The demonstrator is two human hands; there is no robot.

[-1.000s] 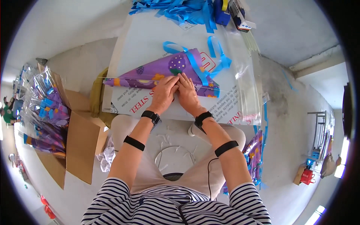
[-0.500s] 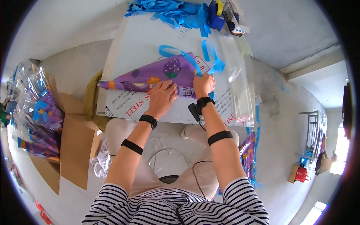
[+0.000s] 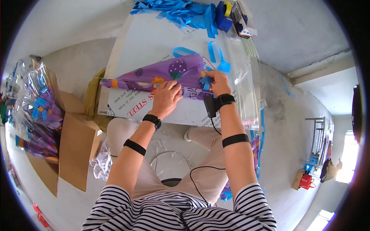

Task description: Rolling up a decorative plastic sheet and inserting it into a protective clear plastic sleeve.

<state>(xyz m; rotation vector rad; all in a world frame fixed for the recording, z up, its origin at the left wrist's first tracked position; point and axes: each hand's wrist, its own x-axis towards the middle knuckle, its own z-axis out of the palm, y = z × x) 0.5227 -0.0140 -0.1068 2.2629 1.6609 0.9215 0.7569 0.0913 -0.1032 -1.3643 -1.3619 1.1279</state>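
A purple printed sheet point(image 3: 154, 72), folded into a long triangle with berry and flower patterns, lies across the white board on the table. Along its near edge runs a thin pale rod. My left hand point(image 3: 166, 98) rests on that near edge, fingers stretched out and pressing down. At the wide right end, my right hand point(image 3: 219, 81) pinches a blue ribbon point(image 3: 206, 82) against the sheet; its fingertips are partly hidden. A loop of blue ribbon point(image 3: 184, 50) shows behind the sheet's far edge.
Cut blue ribbons point(image 3: 173, 10) lie piled at the far edge, beside a blue tape dispenser point(image 3: 224, 16) and a small box point(image 3: 243, 23). Clear plastic sleeves point(image 3: 246, 88) cover the right side. At left stands an open cardboard box point(image 3: 79, 148) with bagged purple bundles point(image 3: 46, 111).
My right hand has moved a little to the right, drawing the blue ribbon across the wide end. The ribbon loop behind the sheet has become smaller. My left hand stays in place.
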